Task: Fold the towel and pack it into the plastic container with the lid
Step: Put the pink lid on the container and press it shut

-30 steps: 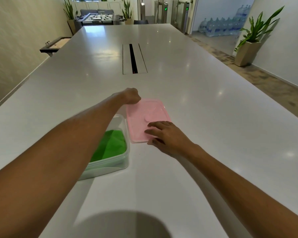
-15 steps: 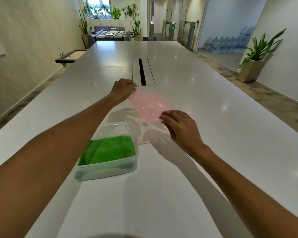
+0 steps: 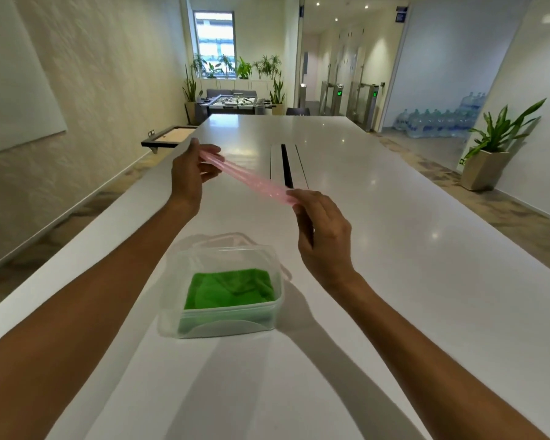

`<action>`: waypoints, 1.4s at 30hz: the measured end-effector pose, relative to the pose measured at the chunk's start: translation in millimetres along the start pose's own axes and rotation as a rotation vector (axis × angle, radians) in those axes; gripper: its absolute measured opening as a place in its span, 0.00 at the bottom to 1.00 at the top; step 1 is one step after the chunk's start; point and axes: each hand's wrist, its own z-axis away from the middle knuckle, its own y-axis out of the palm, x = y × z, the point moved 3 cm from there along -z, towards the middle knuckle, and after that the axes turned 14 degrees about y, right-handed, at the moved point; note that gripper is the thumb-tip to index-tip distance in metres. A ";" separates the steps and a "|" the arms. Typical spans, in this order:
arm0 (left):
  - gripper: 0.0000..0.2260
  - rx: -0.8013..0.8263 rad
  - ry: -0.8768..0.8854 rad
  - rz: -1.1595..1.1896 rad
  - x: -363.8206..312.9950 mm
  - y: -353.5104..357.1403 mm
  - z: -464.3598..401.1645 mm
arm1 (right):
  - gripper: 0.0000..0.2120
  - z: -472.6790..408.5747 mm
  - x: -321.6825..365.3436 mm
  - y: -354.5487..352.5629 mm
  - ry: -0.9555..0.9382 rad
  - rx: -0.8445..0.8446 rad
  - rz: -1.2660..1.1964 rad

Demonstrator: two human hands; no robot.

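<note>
A folded green towel [image 3: 232, 289] lies inside the clear plastic container [image 3: 172, 281], which stands open on the white table. Above and beyond it, the pink lid [image 3: 251, 177] hangs in the air, seen nearly edge-on. My left hand [image 3: 189, 173] grips its far left end. My right hand [image 3: 321, 230] pinches its near right end. The lid is apart from the container, held well above the tabletop.
The long white table [image 3: 394, 249] has a dark cable slot [image 3: 286, 166] down its middle, beyond the lid. A wall shelf [image 3: 169, 138] juts out at the left. A potted plant [image 3: 489, 154] stands on the floor at the right.
Both hands have lifted the pink lid off the table and tilted it toward edge-on. The view has swung so the container sits more central.
</note>
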 end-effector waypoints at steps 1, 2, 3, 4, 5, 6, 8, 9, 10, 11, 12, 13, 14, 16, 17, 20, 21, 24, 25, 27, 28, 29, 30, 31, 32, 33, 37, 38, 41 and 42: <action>0.21 -0.002 0.026 -0.017 -3.1 -8.2 3.3 | 0.11 -0.2 5.4 3.6 0.030 0.007 -0.038; 0.20 -0.004 0.046 -0.044 -3.8 -15.7 5.5 | 0.11 -0.2 9.9 6.6 0.059 0.013 -0.062; 0.20 -0.010 0.062 -0.082 -4.6 -22.7 8.2 | 0.12 0.0 13.4 9.9 0.091 0.020 -0.081; 0.19 -0.018 0.071 -0.130 -4.5 -31.4 10.4 | 0.13 0.4 17.0 13.1 0.131 0.026 -0.102; 0.18 -0.023 0.078 -0.179 -4.9 -38.8 14.1 | 0.14 0.7 19.1 16.1 0.180 0.031 -0.126; 0.17 -0.026 0.087 -0.227 -4.3 -46.3 18.5 | 0.15 1.3 21.0 19.1 0.231 0.037 -0.150; 0.14 0.005 0.115 -0.327 -3.9 -58.0 29.9 | 0.17 3.3 21.1 25.3 0.331 0.046 -0.186; 0.14 0.032 0.127 -0.387 -4.7 -62.2 36.5 | 0.18 4.9 19.2 28.9 0.383 0.060 -0.202; 0.14 0.059 0.137 -0.445 -4.8 -65.4 42.4 | 0.18 6.6 15.8 32.7 0.440 0.085 -0.213; 0.14 0.076 0.143 -0.494 -5.7 -68.1 48.2 | 0.19 8.5 12.4 36.3 0.493 0.118 -0.214; 0.14 0.085 0.136 -0.529 -5.5 -71.6 53.2 | 0.20 10.6 9.6 39.4 0.535 0.154 -0.210; 0.14 0.088 0.116 -0.550 -5.7 -74.7 58.1 | 0.21 13.2 5.9 42.8 0.574 0.191 -0.199; 0.14 0.091 0.087 -0.558 -4.3 -78.1 61.4 | 0.21 15.3 3.4 45.3 0.614 0.229 -0.191; 0.14 0.095 -0.012 -0.540 1.5 -82.5 66.9 | 0.22 21.0 -2.3 50.8 0.708 0.299 -0.176; 0.14 0.101 -0.076 -0.514 5.9 -83.6 68.9 | 0.22 24.1 -4.3 53.2 0.749 0.326 -0.173; 0.15 0.095 -0.271 -0.480 17.0 -86.5 75.6 | 0.22 32.9 -5.9 57.3 0.816 0.388 -0.071; 0.15 0.082 -0.322 -0.473 19.9 -87.6 79.1 | 0.21 36.0 -6.0 58.3 0.821 0.397 -0.003; 0.12 0.038 -0.431 -0.419 29.1 -89.8 89.3 | 0.22 45.9 -5.1 60.5 0.870 0.411 0.073; 0.11 0.036 -0.463 -0.408 30.9 -89.7 92.7 | 0.22 48.9 -5.9 61.9 0.894 0.417 0.074; 0.13 0.052 -0.516 -0.399 33.5 -88.8 98.4 | 0.23 54.6 -8.2 65.3 0.934 0.436 0.055; 0.14 0.057 -0.535 -0.396 35.5 -88.8 100.1 | 0.24 57.4 -9.1 67.3 0.952 0.450 0.048; 0.15 0.059 -0.548 -0.392 36.5 -88.6 101.9 | 0.25 60.1 -10.2 69.5 0.968 0.470 0.051; 0.15 0.061 -0.560 -0.392 36.5 -88.6 104.0 | 0.26 63.1 -11.8 72.0 0.983 0.492 0.062; 0.15 0.061 -0.569 -0.397 37.1 -88.9 105.6 | 0.27 66.0 -13.7 74.7 0.997 0.515 0.074; 0.15 0.059 -0.578 -0.404 37.9 -89.7 107.1 | 0.28 68.1 -14.5 76.1 1.012 0.538 0.084; 0.15 0.058 -0.586 -0.414 39.3 -90.7 107.9 | 0.28 69.3 -14.8 77.2 1.023 0.556 0.097; 0.17 0.040 -0.611 -0.444 41.8 -95.0 112.2 | 0.23 70.0 -15.6 79.7 0.985 0.628 0.211; 0.17 0.032 -0.614 -0.445 42.4 -95.8 112.9 | 0.23 69.8 -16.4 80.6 0.979 0.647 0.241; 0.17 0.014 -0.605 -0.459 42.6 -96.6 113.9 | 0.24 68.1 -20.4 83.6 1.004 0.698 0.307; 0.17 0.009 -0.601 -0.471 43.3 -97.2 114.2 | 0.24 67.9 -22.0 84.2 1.021 0.711 0.319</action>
